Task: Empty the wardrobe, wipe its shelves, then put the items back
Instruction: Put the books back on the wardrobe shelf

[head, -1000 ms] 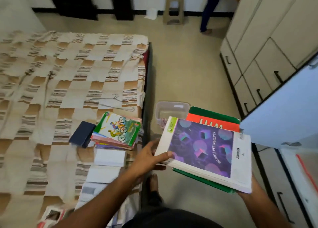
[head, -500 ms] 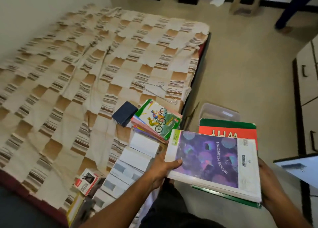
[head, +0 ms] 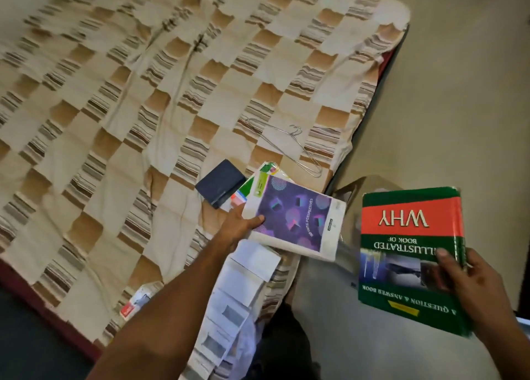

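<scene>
Nearest, along the bed's right edge: a row of white paper envelopes point(head: 229, 316) with windows, overlapping, running down toward the near corner. Beside them, further in from the edge, a small red-and-white carton point(head: 134, 303), blurred.

Left hand point(head: 236, 227) reaches over that edge, thumb on top and fingers under the near-left corner of a purple-covered softback book with white border point(head: 295, 222), gripping it. The book sits tilted, overhanging the right edge of the bed, its far end over a stack of colourful thin books point(head: 258, 180), mostly hidden beneath it.

Right hand point(head: 470, 282), off the bed over the beige floor point(head: 459, 107), grips the near-right corner of a thick green-and-red hardback titled "WHY" point(head: 410, 245), thumb on the cover; text reads upside down. A pale translucent plastic box point(head: 358, 186) on the floor is partly hidden between the two books.

Left of the stack, touching it: a dark navy flat case point(head: 219, 183). Beyond, near the right edge, a wire clothes hanger point(head: 286, 147) lies flat. The checked beige-and-brown striped bedspread point(head: 143, 93) covers the rest, wrinkled, to the far corner.
</scene>
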### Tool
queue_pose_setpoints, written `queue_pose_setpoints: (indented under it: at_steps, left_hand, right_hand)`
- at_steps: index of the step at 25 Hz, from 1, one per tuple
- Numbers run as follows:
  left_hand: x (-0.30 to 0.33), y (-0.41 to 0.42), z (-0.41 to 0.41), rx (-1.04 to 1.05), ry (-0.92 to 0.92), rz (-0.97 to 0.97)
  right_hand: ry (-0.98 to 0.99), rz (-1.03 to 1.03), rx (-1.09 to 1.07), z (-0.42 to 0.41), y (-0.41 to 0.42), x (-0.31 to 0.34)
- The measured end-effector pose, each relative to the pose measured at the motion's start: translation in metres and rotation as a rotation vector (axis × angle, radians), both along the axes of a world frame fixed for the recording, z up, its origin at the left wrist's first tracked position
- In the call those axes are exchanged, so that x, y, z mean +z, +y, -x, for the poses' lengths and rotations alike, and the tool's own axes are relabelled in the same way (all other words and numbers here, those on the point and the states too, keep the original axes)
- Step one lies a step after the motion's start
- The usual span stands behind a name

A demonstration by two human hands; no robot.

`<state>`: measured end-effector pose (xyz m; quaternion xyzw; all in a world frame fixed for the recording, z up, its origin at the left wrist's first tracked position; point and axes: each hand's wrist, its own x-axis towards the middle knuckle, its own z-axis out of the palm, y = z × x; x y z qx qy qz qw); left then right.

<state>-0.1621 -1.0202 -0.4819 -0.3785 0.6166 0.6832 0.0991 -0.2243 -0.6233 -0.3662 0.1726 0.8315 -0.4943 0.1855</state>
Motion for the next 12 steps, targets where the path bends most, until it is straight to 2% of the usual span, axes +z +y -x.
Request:
queue_pose_setpoints:
  at_steps: [7, 9, 12]
  left_hand:
    - [-0.085, -0.034, 0.077, -0.338, -0.205, 0.162]
    - [-0.107, -0.038, 0.090, -0.381, -0.268, 0.377]
    - [-0.137, -0.041, 0.106, -0.510, -0.455, 0.757]
  right_hand:
    - [0.014, 0.001, -0.066, 0.026, -0.017, 0.003]
    - [-0.012, 0.014, -0.089, 0.028, -0.019, 0.000]
    - [-0.037, 0.047, -0.146, 0.027, -0.017, -0.010]
